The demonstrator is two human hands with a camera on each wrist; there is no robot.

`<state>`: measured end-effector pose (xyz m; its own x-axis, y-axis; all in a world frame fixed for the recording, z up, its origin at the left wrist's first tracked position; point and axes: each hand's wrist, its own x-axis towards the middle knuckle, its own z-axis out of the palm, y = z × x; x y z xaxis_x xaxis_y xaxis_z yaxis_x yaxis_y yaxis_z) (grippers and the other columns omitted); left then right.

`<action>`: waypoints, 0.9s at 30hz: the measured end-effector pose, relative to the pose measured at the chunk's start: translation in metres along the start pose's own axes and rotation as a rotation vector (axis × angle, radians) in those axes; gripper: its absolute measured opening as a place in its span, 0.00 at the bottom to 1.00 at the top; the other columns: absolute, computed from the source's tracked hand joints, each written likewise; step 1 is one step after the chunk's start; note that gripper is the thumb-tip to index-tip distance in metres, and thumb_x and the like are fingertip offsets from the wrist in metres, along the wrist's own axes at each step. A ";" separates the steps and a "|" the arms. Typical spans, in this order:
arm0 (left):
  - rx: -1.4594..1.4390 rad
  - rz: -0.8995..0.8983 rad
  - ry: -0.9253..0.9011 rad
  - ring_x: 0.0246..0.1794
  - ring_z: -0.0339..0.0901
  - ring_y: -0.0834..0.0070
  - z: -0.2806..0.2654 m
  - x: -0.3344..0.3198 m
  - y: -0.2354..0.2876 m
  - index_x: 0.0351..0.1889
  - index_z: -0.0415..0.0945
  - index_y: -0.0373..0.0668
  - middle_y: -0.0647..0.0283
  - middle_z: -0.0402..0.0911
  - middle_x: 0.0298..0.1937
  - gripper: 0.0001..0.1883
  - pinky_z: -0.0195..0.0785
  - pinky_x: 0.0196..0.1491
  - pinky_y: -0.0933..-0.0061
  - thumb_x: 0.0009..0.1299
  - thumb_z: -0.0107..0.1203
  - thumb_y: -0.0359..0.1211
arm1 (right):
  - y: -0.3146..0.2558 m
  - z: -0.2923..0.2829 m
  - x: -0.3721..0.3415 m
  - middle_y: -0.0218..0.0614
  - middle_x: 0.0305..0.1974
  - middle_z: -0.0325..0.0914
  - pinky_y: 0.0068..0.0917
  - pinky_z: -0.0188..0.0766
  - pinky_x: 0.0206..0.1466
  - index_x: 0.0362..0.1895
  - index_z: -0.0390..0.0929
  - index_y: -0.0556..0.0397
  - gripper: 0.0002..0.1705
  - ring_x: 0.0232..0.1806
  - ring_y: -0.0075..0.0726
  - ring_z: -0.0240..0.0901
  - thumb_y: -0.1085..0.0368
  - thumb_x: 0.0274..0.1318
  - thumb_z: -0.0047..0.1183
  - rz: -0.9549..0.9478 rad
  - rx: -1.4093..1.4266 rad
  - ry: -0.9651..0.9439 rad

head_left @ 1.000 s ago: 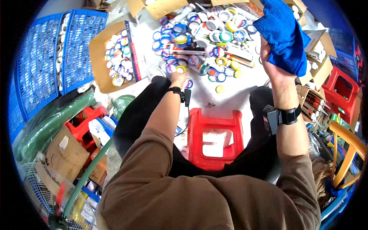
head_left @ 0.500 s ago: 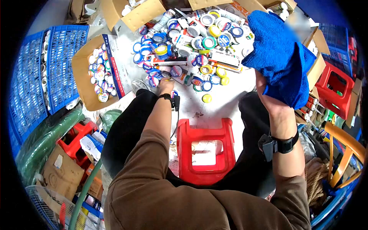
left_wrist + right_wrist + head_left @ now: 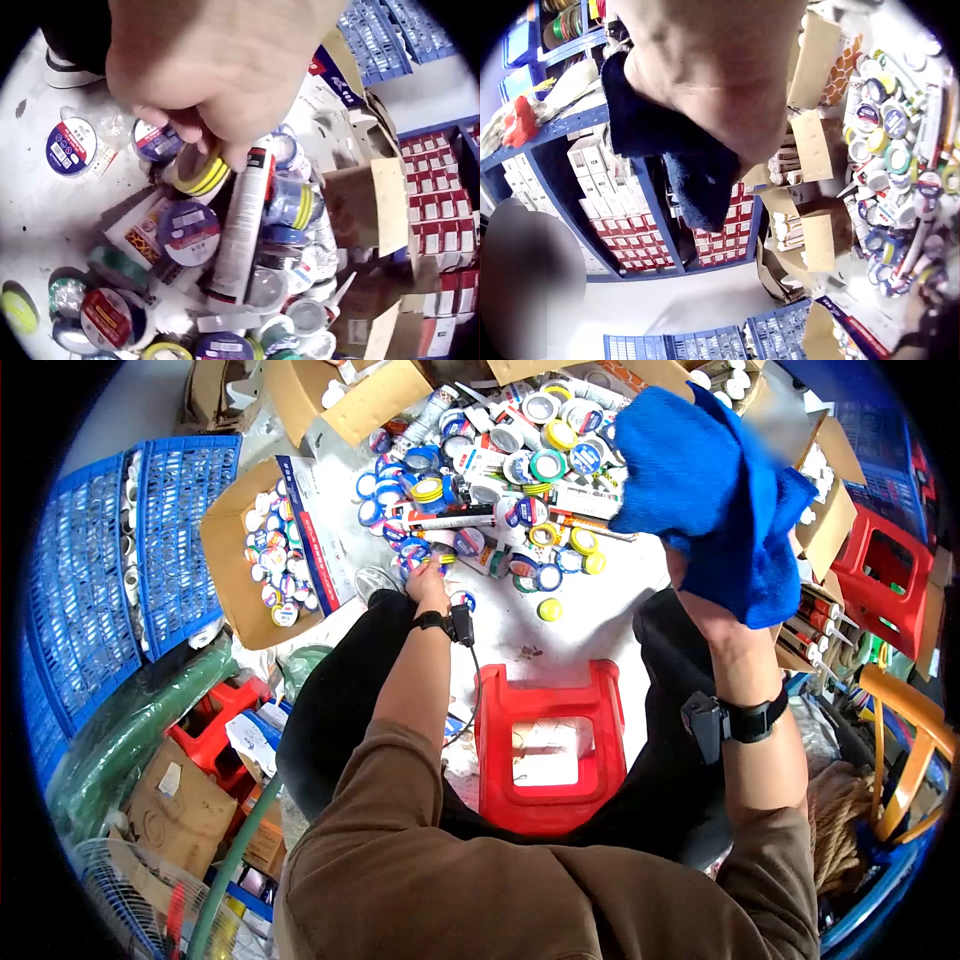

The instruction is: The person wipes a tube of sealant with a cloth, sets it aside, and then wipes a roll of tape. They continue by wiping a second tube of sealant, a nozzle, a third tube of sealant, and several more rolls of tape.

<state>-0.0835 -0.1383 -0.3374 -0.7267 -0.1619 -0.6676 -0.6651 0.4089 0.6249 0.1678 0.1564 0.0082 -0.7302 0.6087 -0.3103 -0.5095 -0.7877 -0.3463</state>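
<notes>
with my left hand (image 3: 428,590) i pinch a roll of tape (image 3: 202,184) between thumb and fingertips, at the near edge of the heap (image 3: 500,470). its outer side is bright yellow ringed with dark lines; the core looks brownish, though my hand's shadow leaves that uncertain. the roll sits tilted, just beside a white cartridge (image 3: 237,232) whose upper end is red and black. a blue cloth (image 3: 690,490), vivid, fuzzy and creased, drapes over my right hand (image 3: 712,610); those fingers are hidden, so i cannot tell whether they grip.
</notes>
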 end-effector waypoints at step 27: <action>-0.165 0.547 -0.978 0.41 0.73 0.86 -0.036 -0.309 0.244 0.53 0.70 0.34 0.66 0.78 0.43 0.10 0.66 0.47 0.85 0.76 0.51 0.28 | 0.100 0.061 0.020 0.40 0.17 0.71 0.36 0.67 0.31 0.31 0.79 0.59 0.33 0.21 0.31 0.68 0.42 0.72 0.38 -0.094 -1.286 0.280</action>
<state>-0.0277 -0.0213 0.0358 -0.5290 0.8035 -0.2730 -0.3662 0.0741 0.9276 0.0745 0.0835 0.0214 -0.5185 0.7773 -0.3563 0.3540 -0.1842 -0.9169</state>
